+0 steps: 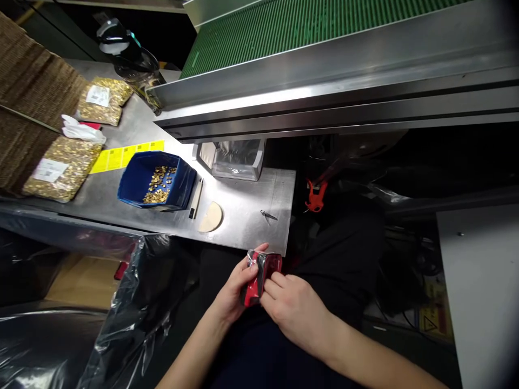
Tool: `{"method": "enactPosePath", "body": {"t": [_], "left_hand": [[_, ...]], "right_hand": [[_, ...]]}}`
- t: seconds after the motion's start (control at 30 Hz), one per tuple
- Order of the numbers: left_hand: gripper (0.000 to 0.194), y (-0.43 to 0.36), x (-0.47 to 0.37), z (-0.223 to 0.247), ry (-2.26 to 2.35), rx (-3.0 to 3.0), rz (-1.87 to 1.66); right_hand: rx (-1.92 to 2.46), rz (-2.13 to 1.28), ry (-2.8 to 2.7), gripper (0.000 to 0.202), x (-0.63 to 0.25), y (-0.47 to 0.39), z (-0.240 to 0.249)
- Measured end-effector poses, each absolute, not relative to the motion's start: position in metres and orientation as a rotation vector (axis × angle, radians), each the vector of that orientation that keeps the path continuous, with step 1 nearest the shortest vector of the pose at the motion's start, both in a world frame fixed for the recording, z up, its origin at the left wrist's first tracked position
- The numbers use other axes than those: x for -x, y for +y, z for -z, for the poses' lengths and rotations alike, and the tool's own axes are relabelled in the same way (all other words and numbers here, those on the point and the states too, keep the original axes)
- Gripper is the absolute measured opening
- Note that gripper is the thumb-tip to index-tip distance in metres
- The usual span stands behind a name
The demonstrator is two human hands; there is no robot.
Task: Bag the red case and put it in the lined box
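A small red-and-black packet in clear, shiny plastic (255, 286) is held over my lap, just off the front corner of the metal table. My left hand (234, 289) grips its left side, the thumb lying across the front. On the other side, the curled fingers of my right hand (294, 308) press against the packet's right edge; the fingertips are partly hidden. Beyond my hands, a small metal piece (267, 215) rests near the table's corner. A round beige pad (211, 217) and a white-handled tool with a black end (196, 199) lie farther left.
A blue bin (133, 181) contains small brass-coloured parts, with a grey bin (237, 168) beside it. Bags of gold parts (60, 168) and a yellow label strip (127, 155) lie left. A green conveyor (316, 32) runs behind its metal rail. An orange clamp-like tool (315, 195) hangs right.
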State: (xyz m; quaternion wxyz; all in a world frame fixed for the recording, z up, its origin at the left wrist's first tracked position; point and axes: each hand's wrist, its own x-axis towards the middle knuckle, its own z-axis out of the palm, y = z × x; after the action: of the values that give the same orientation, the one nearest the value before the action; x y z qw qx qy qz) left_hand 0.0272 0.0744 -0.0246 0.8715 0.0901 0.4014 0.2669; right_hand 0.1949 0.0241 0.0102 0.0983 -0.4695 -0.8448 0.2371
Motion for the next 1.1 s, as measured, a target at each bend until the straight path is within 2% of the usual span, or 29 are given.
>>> {"method": "enactPosePath", "body": {"t": [0.1,0.23,0.33,0.47,0.57,0.67,0.8,0.9,0.93,1.1], "left_hand": [[0.067,0.076,-0.030,0.021,0.858,-0.177,-0.611],[0.046,0.071,-0.035,0.021,0.859,-0.004,-0.605],[0.032,0.069,-0.039,0.024,0.882,0.120,-0.604],[0.042,0.074,-0.043,0.022,0.957,0.234,-0.685],[0.045,0.077,-0.046,0.018,0.971,0.254,-0.721],[0.045,0.075,-0.041,0.016,0.964,0.169,-0.679],[0.054,0.067,-0.009,0.019,1.003,-0.131,-0.743],[0.077,0.056,0.023,0.017,0.916,-0.460,-0.718],[0.080,0.052,0.033,0.016,0.870,-0.538,-0.685],[0.057,0.038,0.072,0.003,0.855,-0.730,-0.520]], "right_hand": [[1.538,-0.951,-2.267,0.016,-0.199,0.028,-0.010],[1.720,-1.171,-1.927,0.013,-0.202,0.036,-0.010],[1.650,-1.239,-1.888,0.012,-0.204,0.038,-0.011],[1.511,-1.284,-1.970,0.005,-0.207,0.034,-0.013],[1.500,-1.225,-2.041,0.012,-0.204,0.033,-0.014],[1.493,-1.236,-1.959,0.002,-0.200,0.036,-0.012],[1.337,-1.594,-1.565,0.010,-0.204,0.050,-0.012],[1.107,-1.972,-1.240,0.023,-0.205,0.059,-0.013],[1.045,-2.069,-1.168,0.026,-0.203,0.060,-0.012],[0.917,-2.401,-1.033,0.032,-0.181,0.048,-0.002]]}}
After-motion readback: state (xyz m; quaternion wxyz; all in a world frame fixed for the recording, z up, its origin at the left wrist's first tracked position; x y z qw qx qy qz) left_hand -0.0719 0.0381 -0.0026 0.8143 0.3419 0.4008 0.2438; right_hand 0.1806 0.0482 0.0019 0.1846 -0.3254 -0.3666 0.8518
